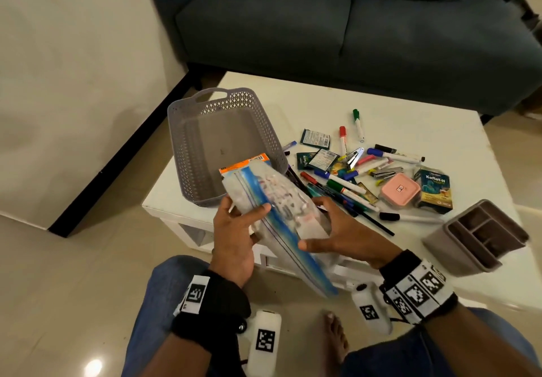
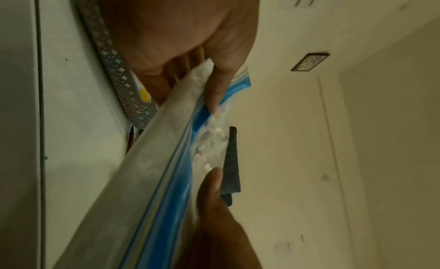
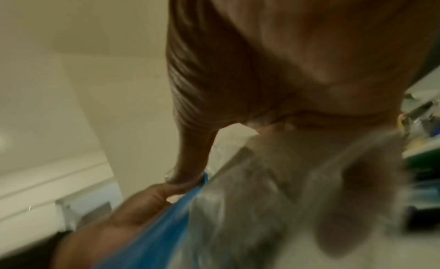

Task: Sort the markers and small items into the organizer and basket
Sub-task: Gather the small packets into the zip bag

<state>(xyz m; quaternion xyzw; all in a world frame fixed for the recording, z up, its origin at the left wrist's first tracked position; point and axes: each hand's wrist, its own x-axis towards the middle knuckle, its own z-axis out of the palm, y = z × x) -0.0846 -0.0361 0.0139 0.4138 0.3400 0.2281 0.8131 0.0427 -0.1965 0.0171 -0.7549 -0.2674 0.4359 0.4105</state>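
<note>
Right wrist blurred, zip bag [image 3: 238, 216] contents unclear

On the tabletop [image 1: 396, 107] the basket [image 1: 187, 130] stands at the left; the heap of markers [image 1: 346, 184] and small items lies to its right, near the middle; the organizer [image 1: 457, 247] stands at the near right corner, well apart from the basket; a boxed packet [image 1: 434, 189] lies behind the organizer, just beside a small lidded case [image 1: 400, 190]; a sofa [image 1: 352, 30] stands behind the tabletop; a zip bag [image 1: 275, 215] is held over the near edge, left hand [image 1: 234, 236] left of it, right hand [image 1: 343, 236] right of it.
</note>
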